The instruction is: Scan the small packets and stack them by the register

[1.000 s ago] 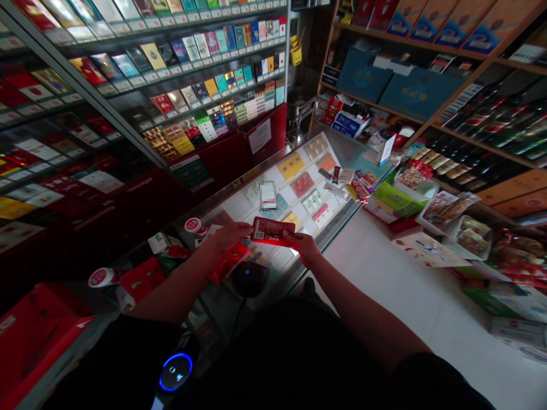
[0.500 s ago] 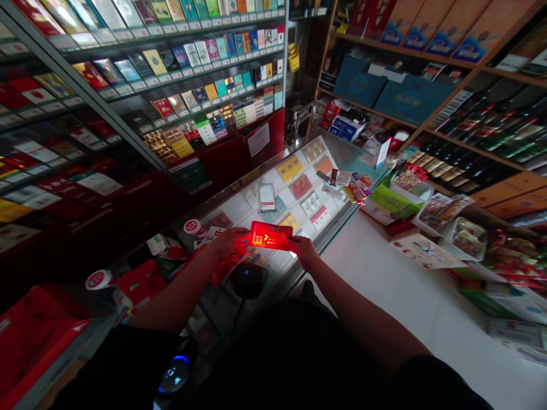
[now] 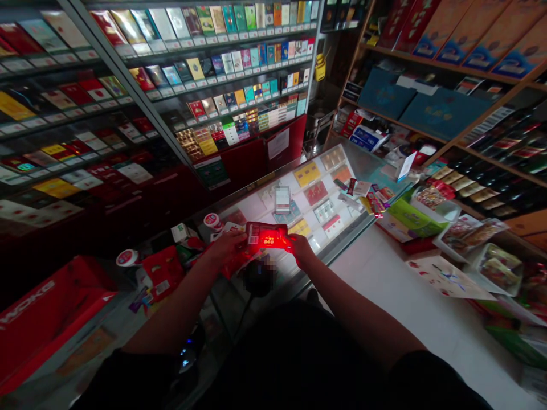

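Red barcoded packet (image 3: 268,229), likely light and pliable, suits grips at its short ends, where your left hand (image 3: 231,246) and right hand (image 3: 301,250) pinch it above the glass bench (image 3: 365,164), between the bench's long edges.

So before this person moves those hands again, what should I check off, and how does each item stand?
1. Left hand gripping the red packet: ok, at its left end.
2. Right hand gripping too: ok, at the right end.
3. Red light falling on the packet: ok, brightest near its lower middle.
4. Pale printed block within the brightest glow: not ok, it sits to the left.
5. Exact gap between packet and black device: cannot tell from this single view.
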### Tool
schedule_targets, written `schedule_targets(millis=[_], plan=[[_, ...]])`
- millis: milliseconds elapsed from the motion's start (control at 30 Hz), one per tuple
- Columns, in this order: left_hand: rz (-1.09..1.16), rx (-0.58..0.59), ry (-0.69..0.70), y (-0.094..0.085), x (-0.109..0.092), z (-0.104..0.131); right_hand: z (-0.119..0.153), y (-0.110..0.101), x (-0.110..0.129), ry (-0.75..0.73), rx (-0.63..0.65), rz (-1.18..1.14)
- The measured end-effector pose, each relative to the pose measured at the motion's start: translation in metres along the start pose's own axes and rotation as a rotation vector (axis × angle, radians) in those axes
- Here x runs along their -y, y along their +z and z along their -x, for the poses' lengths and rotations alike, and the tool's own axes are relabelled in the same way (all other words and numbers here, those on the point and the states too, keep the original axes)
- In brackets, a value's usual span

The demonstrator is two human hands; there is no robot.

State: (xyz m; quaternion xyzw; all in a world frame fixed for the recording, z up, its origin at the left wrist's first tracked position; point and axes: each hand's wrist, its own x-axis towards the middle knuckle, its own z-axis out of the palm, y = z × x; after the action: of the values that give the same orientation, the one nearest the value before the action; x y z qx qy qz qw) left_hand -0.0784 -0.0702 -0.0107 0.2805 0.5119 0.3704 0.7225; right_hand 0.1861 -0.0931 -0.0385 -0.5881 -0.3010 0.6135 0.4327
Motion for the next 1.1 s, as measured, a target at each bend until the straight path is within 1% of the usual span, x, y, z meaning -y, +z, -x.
schedule_targets(millis=[133, 267, 400, 500, 633, 733, 867, 1033, 1100], plan=[[0.107, -0.147, 0.018, -0.014, 0.006, 0.020, -0.005, 0.016, 0.004, 0.048, 0.093, 0.078], [0.237, -0.239, 0.026, -0.024, 0.012, 0.045, -0.009, 0.035, 0.011, 0.090, 0.194, 0.194], [0.405, -0.330, 0.048, -0.032, 0.020, 0.062, -0.011, 0.049, 0.015, 0.043, 0.294, 0.292], [0.496, -0.420, 0.024, -0.036, 0.025, 0.068, -0.012, 0.053, 0.015, 0.003, 0.327, 0.317], [0.530, -0.628, -0.035, -0.041, 0.025, 0.070, -0.013, 0.052, 0.016, 0.053, 0.287, 0.271], [0.500, -0.728, -0.067, -0.042, 0.025, 0.071, -0.015, 0.048, 0.016, 0.087, 0.243, 0.245], [0.418, -0.775, -0.105, -0.042, 0.025, 0.073, -0.017, 0.035, 0.012, 0.114, 0.204, 0.209], [0.317, -0.797, -0.098, -0.042, 0.029, 0.083, -0.014, 0.015, 0.006, 0.114, 0.244, 0.067], [0.298, -0.789, -0.093, -0.041, 0.031, 0.088, -0.013, 0.011, 0.005, 0.126, 0.236, 0.063]])
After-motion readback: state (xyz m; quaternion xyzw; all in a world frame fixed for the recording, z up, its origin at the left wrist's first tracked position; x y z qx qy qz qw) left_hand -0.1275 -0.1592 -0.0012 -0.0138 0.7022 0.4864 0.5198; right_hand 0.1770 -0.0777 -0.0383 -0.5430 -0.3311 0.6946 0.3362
